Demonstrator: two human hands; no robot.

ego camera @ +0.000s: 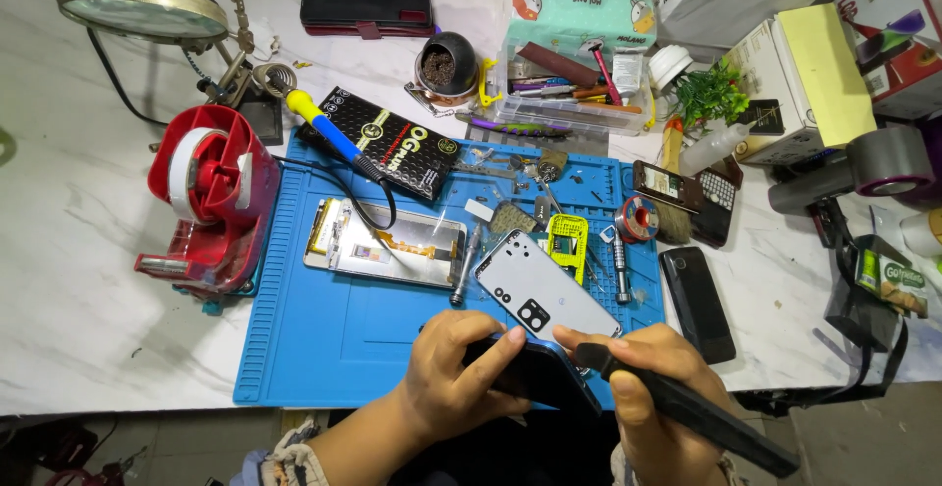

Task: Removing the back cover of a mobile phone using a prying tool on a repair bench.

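My left hand (453,373) grips a dark phone (535,373) at the near edge of the blue work mat (324,329). A long black tool (687,409) is in my right hand (653,398), its tip resting against the phone's right end. Just beyond my hands a grey phone back cover (543,287) with camera holes lies on the mat. A bare phone screen assembly (385,242) lies to its left.
A red tape dispenser (208,197) stands left of the mat. A yellow-handled soldering iron (329,133), a black box (392,143), screwdrivers, a yellow frame (567,234) and small parts crowd the mat's far side. Black phones (697,302), a tissue box (579,5) and cartons fill the right.
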